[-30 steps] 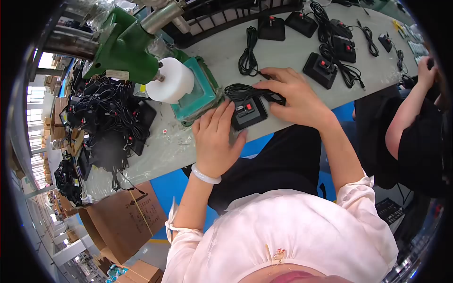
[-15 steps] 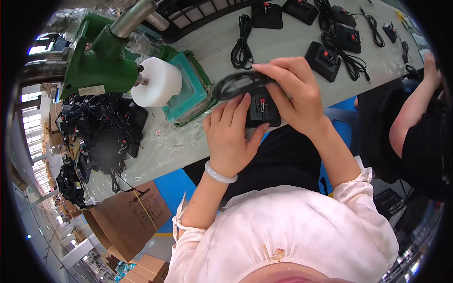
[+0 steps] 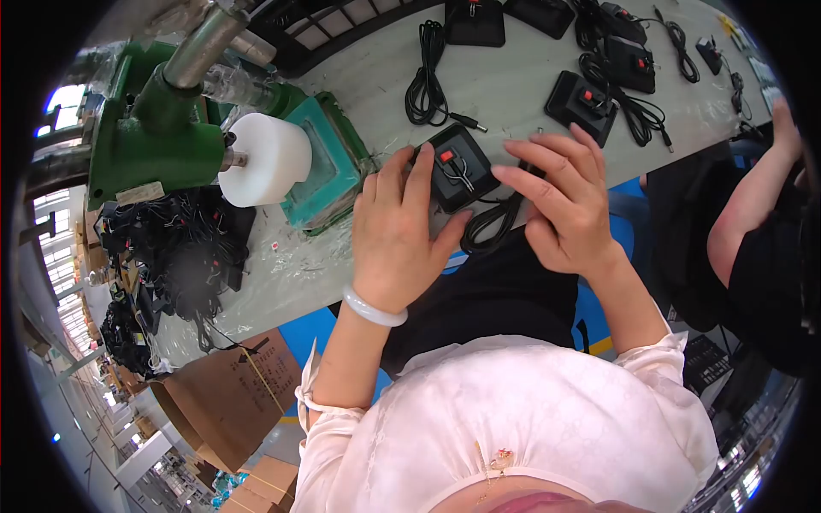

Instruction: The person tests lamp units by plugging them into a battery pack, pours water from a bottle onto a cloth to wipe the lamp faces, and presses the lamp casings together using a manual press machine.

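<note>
A black square device (image 3: pixel 450 181) with a red part and thin wires on its face sits at the table's near edge. My left hand (image 3: pixel 398 218) bears on its left side, index finger at the upper corner and thumb at the lower one. A coiled black cable (image 3: pixel 493 229) hangs from the device's lower right, over the table edge. My right hand (image 3: pixel 564 201) hovers beside the device and cable, fingers bent and apart, its index fingertip near the device's right edge. Something small and dark behind those fingers is partly hidden.
Left stands a green press (image 3: pixel 162 137) with a white cylinder (image 3: pixel 265 160) and a teal plate (image 3: pixel 329 150). Black cables (image 3: pixel 180 239) are heaped further left. A coiled cable (image 3: pixel 425 81) and similar devices (image 3: pixel 581 103) lie beyond my hands. Another person's arm (image 3: pixel 753 188) is at right.
The cable coil, held up by my right hand before, now lies low at the device's right. The device has turned and shifted slightly left. My right hand's fingers have spread.
</note>
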Tool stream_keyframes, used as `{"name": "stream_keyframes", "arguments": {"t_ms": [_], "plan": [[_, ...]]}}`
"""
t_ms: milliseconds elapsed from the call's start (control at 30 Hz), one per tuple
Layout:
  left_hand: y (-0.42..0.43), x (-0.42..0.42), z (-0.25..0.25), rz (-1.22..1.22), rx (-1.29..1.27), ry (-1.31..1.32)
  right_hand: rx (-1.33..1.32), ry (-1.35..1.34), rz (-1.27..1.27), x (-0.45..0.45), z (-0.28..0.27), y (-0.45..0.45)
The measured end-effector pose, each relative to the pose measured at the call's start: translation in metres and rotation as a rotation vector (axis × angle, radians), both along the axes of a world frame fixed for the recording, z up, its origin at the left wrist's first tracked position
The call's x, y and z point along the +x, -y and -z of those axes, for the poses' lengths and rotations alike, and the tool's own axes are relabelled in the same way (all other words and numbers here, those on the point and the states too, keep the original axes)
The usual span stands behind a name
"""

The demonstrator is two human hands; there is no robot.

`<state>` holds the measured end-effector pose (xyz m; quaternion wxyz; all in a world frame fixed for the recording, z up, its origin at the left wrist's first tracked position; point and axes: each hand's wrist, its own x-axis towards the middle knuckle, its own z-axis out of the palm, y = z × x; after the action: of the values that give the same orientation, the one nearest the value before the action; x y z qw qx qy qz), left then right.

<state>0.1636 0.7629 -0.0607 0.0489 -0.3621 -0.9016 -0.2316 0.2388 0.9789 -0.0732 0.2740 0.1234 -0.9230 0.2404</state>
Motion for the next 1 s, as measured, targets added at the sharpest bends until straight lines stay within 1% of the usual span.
{"name": "stream_keyframes", "arguments": {"t_ms": [33,67,167,267,333,367,400,467,533,600,667,733,767,800,900,933,1000], "plan": [[0.002,0.0,-0.003,0.026,-0.012,0.035,-0.063,-0.002,-0.014,-0.002,-0.003,0.007],[0.002,-0.001,-0.003,0.025,-0.033,0.043,-0.005,0.029,-0.061,-0.003,-0.004,0.013],[0.003,-0.005,-0.003,0.034,-0.056,0.044,0.062,0.063,-0.08,0.0,0.012,0.013],[0.003,-0.006,0.002,0.049,-0.009,0.008,-0.097,0.104,-0.114,0.001,0.013,0.007],[0.003,-0.006,0.007,0.021,0.033,-0.037,-0.129,-0.005,-0.042,0.001,0.015,0.008],[0.007,-0.002,0.002,0.001,0.103,0.042,-0.149,-0.065,-0.024,-0.003,0.015,0.009],[0.014,0.006,-0.007,-0.026,0.173,0.115,-0.146,-0.092,-0.008,-0.004,0.008,0.011],[0.037,0.017,-0.019,-0.109,0.29,0.23,-0.199,-0.066,-0.104,-0.008,-0.007,0.023],[0.076,0.013,-0.027,-0.102,0.311,0.237,-0.282,-0.026,-0.191,-0.012,-0.016,0.045],[0.105,-0.001,-0.029,-0.099,0.308,0.222,-0.29,-0.033,-0.24,-0.028,-0.012,0.071],[0.129,-0.017,-0.023,-0.129,0.247,0.212,-0.299,-0.03,-0.239,-0.046,-0.003,0.093],[0.145,-0.034,-0.007,-0.133,0.272,0.177,-0.291,-0.005,-0.188,-0.063,0.002,0.109],[0.149,-0.042,0.0,-0.13,0.29,0.162,-0.308,0.002,-0.191,-0.07,0.004,0.116],[0.146,-0.049,0.004,-0.109,0.381,0.21,-0.322,0.009,-0.19,-0.078,0.007,0.12],[0.142,-0.072,0.007,-0.14,0.308,0.154,-0.314,0.031,-0.168,-0.102,0.013,0.125],[0.146,-0.081,0.015,-0.151,0.336,0.182,-0.293,0.022,-0.163,-0.112,0.016,0.124],[0.148,-0.09,0.018,-0.113,0.362,0.136,-0.237,0.035,-0.149,-0.119,0.01,0.123]]}}
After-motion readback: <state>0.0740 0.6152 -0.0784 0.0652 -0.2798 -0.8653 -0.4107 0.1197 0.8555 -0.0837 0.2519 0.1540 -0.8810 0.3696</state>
